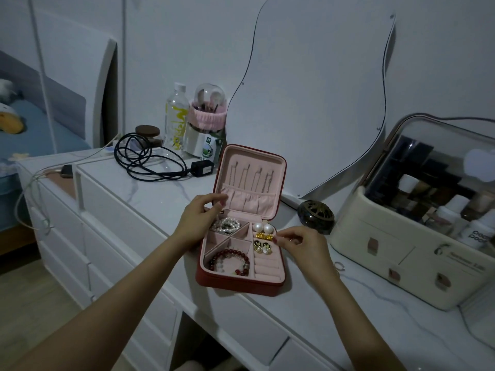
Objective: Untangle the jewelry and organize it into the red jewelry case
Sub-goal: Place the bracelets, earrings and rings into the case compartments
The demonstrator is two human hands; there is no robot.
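Right hand [300, 243] pinches a tiny gold piece at the case [241, 283] edge, beside 2 pearl studs [263, 227]; left hand [199, 219] grips the hinge corner. Light, slippery; hold by fingertips.

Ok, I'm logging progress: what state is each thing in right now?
Red jewelry case: open, lid upright.
White pearl bracelet: coiled in the back-left compartment.
Dark red bead bracelet: lying in the front-left compartment.
Left hand: fingers curled at the case's back-left edge.
Right hand: grip pinching something small, unclear what.
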